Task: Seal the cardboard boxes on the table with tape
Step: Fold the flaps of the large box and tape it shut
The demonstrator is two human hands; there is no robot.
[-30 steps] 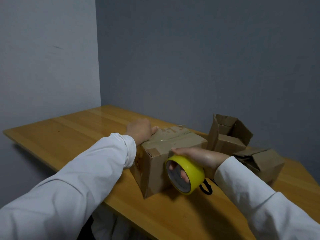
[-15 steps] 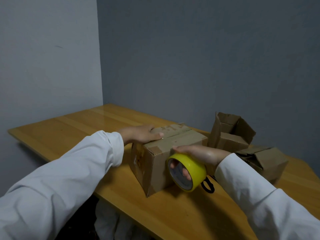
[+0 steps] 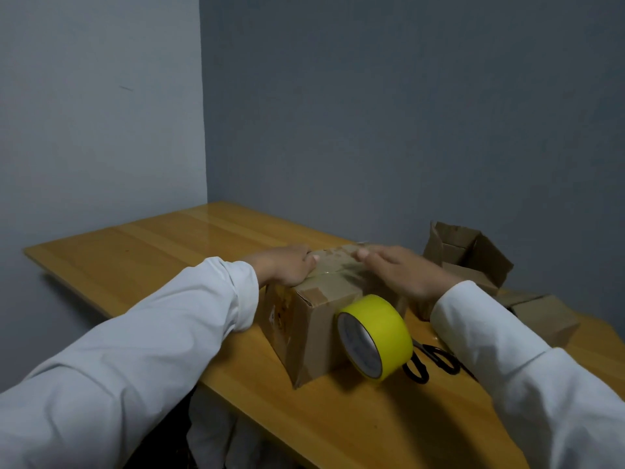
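A closed cardboard box (image 3: 314, 330) stands near the table's front edge, with clear tape along its top seam. My left hand (image 3: 284, 267) holds the box's top left edge, fingers bent over it and thumb lying on the tape. My right hand (image 3: 402, 272) lies flat on the box's top, fingers straight and pointing left. The yellow tape roll (image 3: 375, 336) leans against the box's near side, and neither hand touches it. How the roll joins the tape on the box is not visible.
Black scissors (image 3: 429, 362) lie on the wooden table (image 3: 162, 252) just right of the roll. An open cardboard box (image 3: 466, 252) and a lower box (image 3: 544, 316) sit behind my right arm, close to the grey wall. The table's front edge runs just below the roll.
My right hand let go of the tape roll and moved up onto the box's top. My left hand slid back to the top left edge and bent its fingers.
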